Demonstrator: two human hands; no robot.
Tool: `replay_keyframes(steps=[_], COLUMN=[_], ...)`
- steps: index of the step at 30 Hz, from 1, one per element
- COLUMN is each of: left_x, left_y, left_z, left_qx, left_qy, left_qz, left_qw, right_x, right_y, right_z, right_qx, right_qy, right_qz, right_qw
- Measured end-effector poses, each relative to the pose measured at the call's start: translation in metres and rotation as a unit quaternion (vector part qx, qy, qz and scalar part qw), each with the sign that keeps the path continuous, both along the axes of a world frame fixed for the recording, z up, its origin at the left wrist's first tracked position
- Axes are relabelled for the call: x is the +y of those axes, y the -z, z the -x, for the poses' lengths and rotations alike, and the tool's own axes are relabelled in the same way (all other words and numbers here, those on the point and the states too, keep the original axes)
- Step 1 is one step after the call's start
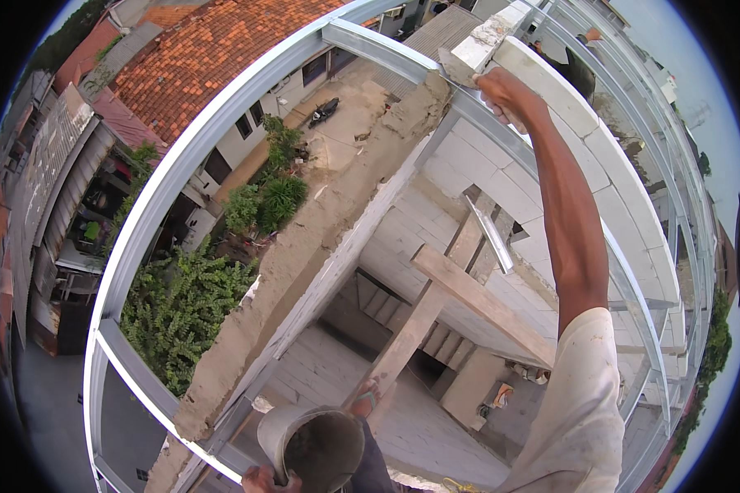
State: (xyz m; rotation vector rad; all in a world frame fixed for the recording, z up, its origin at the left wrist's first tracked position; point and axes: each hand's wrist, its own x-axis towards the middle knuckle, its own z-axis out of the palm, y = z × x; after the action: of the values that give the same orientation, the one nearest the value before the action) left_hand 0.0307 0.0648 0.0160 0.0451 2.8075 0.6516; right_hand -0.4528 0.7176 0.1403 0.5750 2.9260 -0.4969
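My right hand (506,97) reaches far forward on a stretched arm, its fingers closed around a trowel. The trowel's grey blade (459,69) lies against the end of a pale block (489,41), where the mortar-covered wall top meets a steel truss; the handle is hidden in my fist. Close to my body, my left hand (270,480) grips the rim of a grey bucket (322,448). The bucket tilts so that its dark inside shows; how much it holds I cannot tell. Rough grey-brown mortar (304,242) runs along the wall top between both hands.
Silvery steel trusses (131,222) curve around me. Wooden planks (423,320) cross a deep stairwell, with my sandalled foot (365,398) on one. A metal channel (489,234) leans there. Another person (580,70) is at the far right. Plants (193,312) and a yard lie far below.
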Motion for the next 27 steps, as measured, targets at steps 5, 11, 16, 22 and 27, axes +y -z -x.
replay_keyframes(steps=[5, 11, 16, 22, 27], left_x=[-0.006, -0.019, -0.012, -0.013, -0.012], left_y=[0.002, 0.032, 0.023, 0.021, 0.019], left_z=[0.005, -0.006, -0.002, -0.005, -0.003], left_qx=[0.05, 0.077, 0.068, 0.047, 0.045], left_qy=[0.045, 0.064, 0.083, 0.054, 0.067], left_qz=[-0.046, -0.04, -0.013, -0.022, -0.006], left_qw=[0.997, 0.994, 0.994, 0.997, 0.997], right_x=[0.0, -0.038, -0.121, -0.286, -0.359], right_y=[-0.02, -0.051, 0.048, 0.105, 0.118], right_z=[-0.007, -0.131, -0.383, -0.709, -0.876], right_qx=[-0.067, -0.037, -0.024, -0.139, -0.14], right_qy=[0.061, 0.079, 0.282, 0.374, 0.267], right_qz=[0.062, 0.205, 0.525, 0.422, 0.116], right_qw=[0.994, 0.975, 0.803, 0.814, 0.946])
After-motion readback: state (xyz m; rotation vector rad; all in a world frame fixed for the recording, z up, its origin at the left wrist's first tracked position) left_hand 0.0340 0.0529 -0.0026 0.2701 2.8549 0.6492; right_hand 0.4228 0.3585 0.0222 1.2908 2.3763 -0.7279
